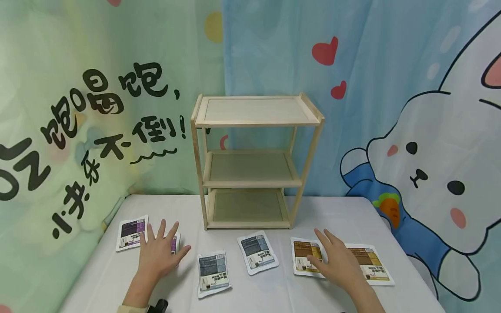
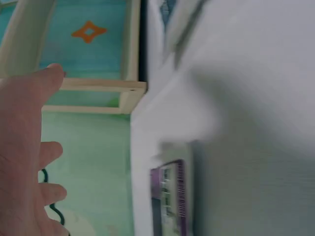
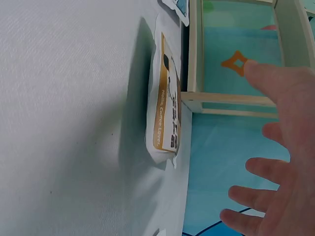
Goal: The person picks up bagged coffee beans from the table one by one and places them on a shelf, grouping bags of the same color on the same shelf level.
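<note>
**Student:** What is the head view showing?

**Tutor:** The left hand point(image 1: 158, 254) and right hand point(image 1: 337, 263) are hovering above the table point(image 1: 274, 298), fingers spread wide, gripping nothing. One purple packet point(image 1: 131, 234) is lying left of the left fingers, a second purple packet point(image 1: 176, 243) partly behind them. One brown packet point(image 1: 304, 256) is lying by the right fingertips, a second brown packet point(image 1: 371, 265) right of that hand. Grey packets point(image 1: 214, 274) are lying between the hands; the wooden shelf point(image 1: 252, 169) is standing beyond the fingertips.

**Student:** The left wrist view?

**Tutor:** A purple packet is lying below the parted fingers, untouched.

**Student:** The right wrist view?

**Tutor:** A brown packet is lying below the fingers, likewise apart. Reaching seems the step; gripping would be calling for lowered, curling fingers.
</note>
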The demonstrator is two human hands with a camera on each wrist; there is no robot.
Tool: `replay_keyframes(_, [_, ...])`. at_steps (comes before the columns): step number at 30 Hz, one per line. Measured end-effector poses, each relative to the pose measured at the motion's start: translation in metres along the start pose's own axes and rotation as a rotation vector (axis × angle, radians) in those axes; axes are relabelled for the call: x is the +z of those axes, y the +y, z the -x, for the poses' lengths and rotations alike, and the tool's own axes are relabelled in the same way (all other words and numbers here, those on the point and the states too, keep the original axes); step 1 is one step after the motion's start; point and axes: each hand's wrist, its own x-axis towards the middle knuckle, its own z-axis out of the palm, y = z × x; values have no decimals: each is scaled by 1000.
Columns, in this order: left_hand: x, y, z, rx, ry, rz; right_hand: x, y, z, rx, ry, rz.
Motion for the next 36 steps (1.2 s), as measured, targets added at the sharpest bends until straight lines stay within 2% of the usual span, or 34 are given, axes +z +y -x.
replay_keyframes(6, [-18,7,-13,19,24,33,0,-5,0,24,-4,-42])
replay_keyframes(11, [-40,16,-30,33,23,95,0,-7,0,23,8,-75])
replay_keyframes(22, [-110,37,-78,96,84,177,6,-9,0,42,-17,-125])
replay_keyframes(30, [-165,56,-112,159,188,225,9,-10,0,101,-70,-144])
replay_keyframes(36, [-200,71,-138,176,215,290,15,-9,2,68,-24,-166])
